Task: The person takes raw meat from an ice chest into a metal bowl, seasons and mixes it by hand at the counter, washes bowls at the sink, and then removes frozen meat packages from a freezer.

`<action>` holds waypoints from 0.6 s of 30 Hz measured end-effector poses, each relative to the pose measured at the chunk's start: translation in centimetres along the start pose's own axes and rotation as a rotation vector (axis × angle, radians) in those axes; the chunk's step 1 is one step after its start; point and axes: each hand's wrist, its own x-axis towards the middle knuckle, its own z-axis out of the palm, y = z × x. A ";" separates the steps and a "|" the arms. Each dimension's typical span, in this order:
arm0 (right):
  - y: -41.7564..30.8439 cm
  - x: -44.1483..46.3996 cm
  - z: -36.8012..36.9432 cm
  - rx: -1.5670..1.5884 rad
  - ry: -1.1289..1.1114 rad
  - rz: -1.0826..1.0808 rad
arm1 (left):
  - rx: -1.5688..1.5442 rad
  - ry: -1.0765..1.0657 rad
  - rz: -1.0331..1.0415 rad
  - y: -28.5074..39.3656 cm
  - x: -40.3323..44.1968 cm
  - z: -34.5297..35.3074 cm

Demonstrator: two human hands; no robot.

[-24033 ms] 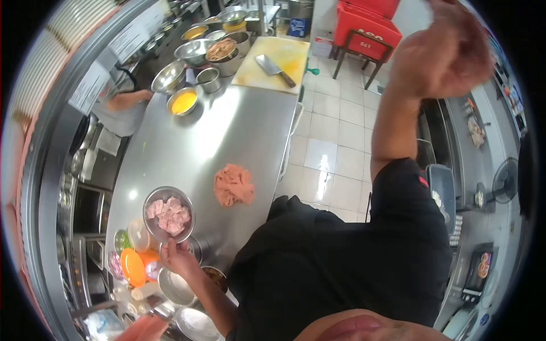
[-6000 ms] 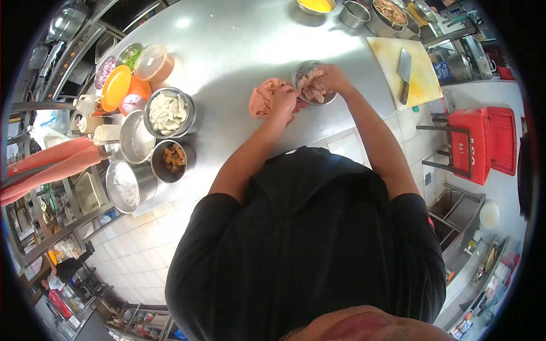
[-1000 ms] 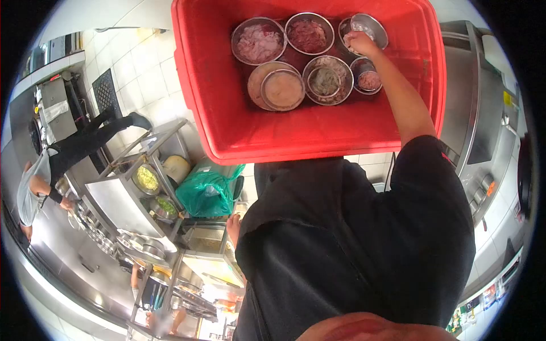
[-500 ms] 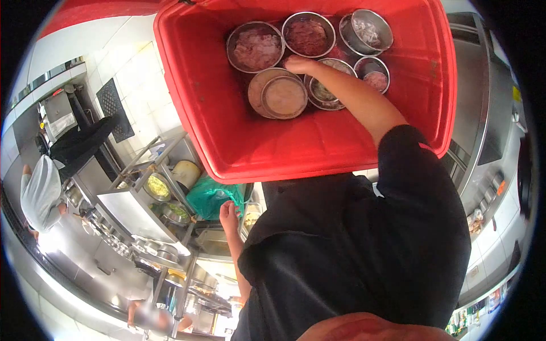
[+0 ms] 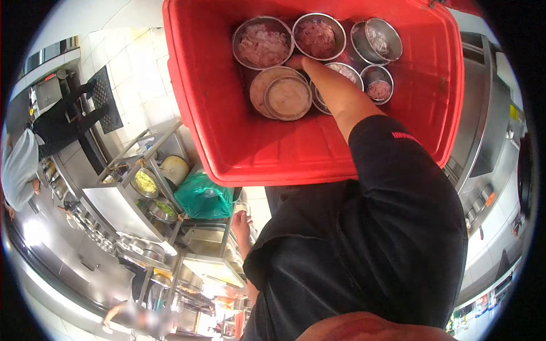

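My right hand (image 5: 297, 62) is down inside a red bin (image 5: 222, 153), among round metal bowls. It is at the gap between a bowl of pinkish raw meat (image 5: 263, 44), a bowl of darker red meat (image 5: 316, 37) and a pale-filled tub (image 5: 288, 99) that overlaps another one. Its fingers are hidden, so any grip cannot be made out. My forearm covers part of a bowl with whitish pieces (image 5: 346, 72). Low at my left side, my left hand (image 5: 242, 226) hangs beside a metal rack with loosely curled fingers and nothing visible in it.
More metal bowls (image 5: 377, 41) stand at the bin's right. To the left, a rack holds a green plastic bag (image 5: 205, 196) and bowls of chopped greens (image 5: 144, 183). Two other people are at the left, one in a light top (image 5: 21, 165). Steel counters (image 5: 480, 142) line the right.
My right hand has shifted slightly among the bowls, its forearm steeper. The view has moved, so the bin appears farther right. My left hand has dropped a little, away from the green bag.
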 end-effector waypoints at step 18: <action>-3.7 -4.3 -1.2 0.696 0.613 0.497 | -0.152 0.086 0.048 -1.1 -3.0 3.1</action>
